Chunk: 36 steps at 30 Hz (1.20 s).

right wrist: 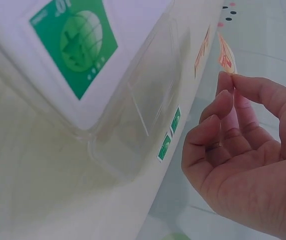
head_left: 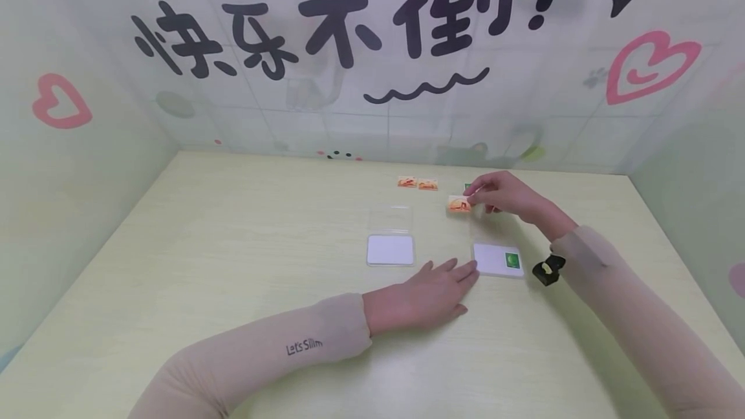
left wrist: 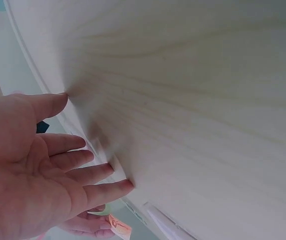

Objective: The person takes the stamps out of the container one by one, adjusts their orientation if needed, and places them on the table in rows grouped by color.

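Between thumb and fingertips, my right hand [head_left: 507, 196] pinches an orange-and-white stamp [head_left: 458, 204], held up off the table in the right wrist view [right wrist: 226, 56]. My left hand [head_left: 425, 297] lies with fingers extended on the table, fingertips beside the left edge of a clear plastic case; whether they touch it I cannot tell. That case holds a white card [head_left: 486, 259] bearing a green stamp [head_left: 512, 260] at its right side. Behind, its clear lid [right wrist: 148, 95] lies folded back. Two green stamps [right wrist: 176, 120] lie beyond the lid, mostly hidden by the right hand in the head view.
Another opened clear case with a white card [head_left: 390, 249] lies to the left. Two orange stamps [head_left: 407, 182] sit side by side near the back wall [head_left: 349, 128]. A black wrist device [head_left: 549, 269] hangs by the right sleeve. Walls border the pale table [head_left: 204, 264] on three sides.
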Available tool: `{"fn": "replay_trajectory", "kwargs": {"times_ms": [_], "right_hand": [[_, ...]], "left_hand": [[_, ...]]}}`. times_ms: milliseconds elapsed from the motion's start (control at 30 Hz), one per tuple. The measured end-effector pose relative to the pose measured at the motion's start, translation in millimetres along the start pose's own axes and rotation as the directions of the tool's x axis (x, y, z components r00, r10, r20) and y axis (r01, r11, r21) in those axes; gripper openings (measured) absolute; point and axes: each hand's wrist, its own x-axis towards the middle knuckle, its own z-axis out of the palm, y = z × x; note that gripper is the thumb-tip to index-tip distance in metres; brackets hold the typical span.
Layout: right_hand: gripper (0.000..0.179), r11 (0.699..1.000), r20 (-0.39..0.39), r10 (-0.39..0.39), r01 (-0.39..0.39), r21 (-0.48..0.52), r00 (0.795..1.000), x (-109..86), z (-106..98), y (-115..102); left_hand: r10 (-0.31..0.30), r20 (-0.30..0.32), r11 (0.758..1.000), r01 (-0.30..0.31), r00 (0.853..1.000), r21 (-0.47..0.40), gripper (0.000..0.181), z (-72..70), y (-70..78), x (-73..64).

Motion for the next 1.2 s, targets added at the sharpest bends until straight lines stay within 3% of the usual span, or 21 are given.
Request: {"fn": "replay_trajectory", "kwargs": {"times_ms": [1200], "right_hand": [[0.027,1.000,0.001,-0.008,0.008,-0.030,1.000,29.6,8.7,-25.6]], "left_hand": [[-0.016,-0.004,0.999,0.016,1.000,0.027,0.065,-3.3,3.1,-2.3]]}}
